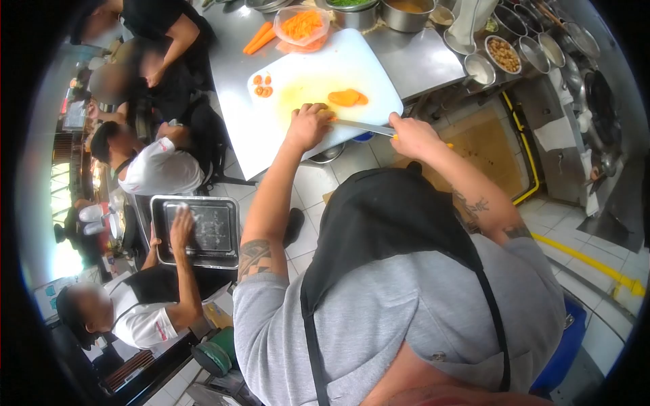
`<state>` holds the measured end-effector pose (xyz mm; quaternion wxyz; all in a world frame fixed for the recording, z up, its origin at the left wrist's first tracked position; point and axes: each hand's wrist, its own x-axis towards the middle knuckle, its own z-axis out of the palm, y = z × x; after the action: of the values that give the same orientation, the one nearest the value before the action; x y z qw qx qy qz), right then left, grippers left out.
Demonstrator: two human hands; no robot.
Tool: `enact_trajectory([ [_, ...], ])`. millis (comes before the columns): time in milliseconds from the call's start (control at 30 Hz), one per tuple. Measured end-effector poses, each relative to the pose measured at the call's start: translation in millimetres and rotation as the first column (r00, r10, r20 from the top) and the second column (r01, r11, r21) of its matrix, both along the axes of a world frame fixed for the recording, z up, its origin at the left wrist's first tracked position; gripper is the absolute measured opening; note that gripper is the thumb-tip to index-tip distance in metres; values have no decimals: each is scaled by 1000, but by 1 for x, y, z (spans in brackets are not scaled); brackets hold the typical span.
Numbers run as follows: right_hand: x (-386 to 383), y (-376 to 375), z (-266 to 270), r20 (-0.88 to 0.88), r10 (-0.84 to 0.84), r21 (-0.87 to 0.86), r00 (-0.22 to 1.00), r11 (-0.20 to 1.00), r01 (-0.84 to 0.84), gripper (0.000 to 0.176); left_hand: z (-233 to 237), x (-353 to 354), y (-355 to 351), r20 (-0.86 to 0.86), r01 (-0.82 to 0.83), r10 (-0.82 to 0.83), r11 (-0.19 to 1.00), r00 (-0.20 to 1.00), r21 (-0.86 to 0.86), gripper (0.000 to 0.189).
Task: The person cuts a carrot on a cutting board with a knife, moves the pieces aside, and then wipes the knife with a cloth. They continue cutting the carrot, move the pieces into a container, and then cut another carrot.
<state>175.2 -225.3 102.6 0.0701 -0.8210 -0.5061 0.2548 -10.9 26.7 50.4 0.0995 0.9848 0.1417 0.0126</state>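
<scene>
A white cutting board (298,68) lies on the steel table in front of me. My right hand (414,137) is wrapped round the yellow handle of a knife (365,126), whose blade points left across the board's near side. Curled down on the board by the blade's tip is my left hand (310,126), with a bit of orange carrot showing at its fingertips; most of that piece is hidden. Flat carrot slices (347,98) lie overlapped beyond the blade. Several small carrot ends (262,86) sit near the board's left edge.
Behind the board are whole carrots (259,38) and a clear container of shredded carrot (302,25). Pots (407,15) and a bowl of brown chunks (503,54) stand at back right. To my left, a co-worker holds a metal tray (196,231); other people work farther off.
</scene>
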Motion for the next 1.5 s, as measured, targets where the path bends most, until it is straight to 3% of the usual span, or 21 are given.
enact_trajectory([
  [233, 11, -42, 1, -18, -98, 66, 995, 993, 99, 39, -18, -12, 14, 48, -160, 167, 979, 985, -125, 22],
  [500, 5, -40, 16, -51, -202, 123, 978, 971, 207, 41, -30, -19, 2, 104, -258, 262, 965, 960, -45, 8],
  [667, 4, -26, 10, -69, -185, 232, 980, 953, 196, 41, -39, -36, 1, 157, -337, 342, 940, 927, -59, 11],
  [767, 4, -20, 15, -69, -198, 247, 978, 946, 209, 42, -50, -38, 14, 208, -439, 505, 849, 838, -293, 16],
  [867, 5, -19, 29, -88, -219, 242, 972, 942, 234, 41, -31, -36, 18, 303, -453, 631, 747, 714, -487, 18],
  [967, 9, -24, 34, -104, -260, 249, 960, 928, 278, 41, 10, -12, 38, 321, -468, 671, 715, 668, -519, 17],
  [1200, 25, -47, 28, -96, -319, 265, 943, 905, 333, 45, 101, 109, 126, 531, -404, 543, 840, 651, -363, 19],
  [1267, 30, -55, 30, -105, -336, 287, 936, 891, 352, 45, 89, 137, 165, 568, -411, 474, 878, 673, -246, 23],
  [1400, 42, -69, 30, -104, -373, 314, 922, 867, 386, 45, 75, 130, 164, 355, -533, 594, 804, 722, -263, 28],
  [1500, 56, -77, 24, -109, -392, 325, 913, 854, 405, 44, -21, 76, 158, 169, -566, 549, 821, 819, 74, 33],
])
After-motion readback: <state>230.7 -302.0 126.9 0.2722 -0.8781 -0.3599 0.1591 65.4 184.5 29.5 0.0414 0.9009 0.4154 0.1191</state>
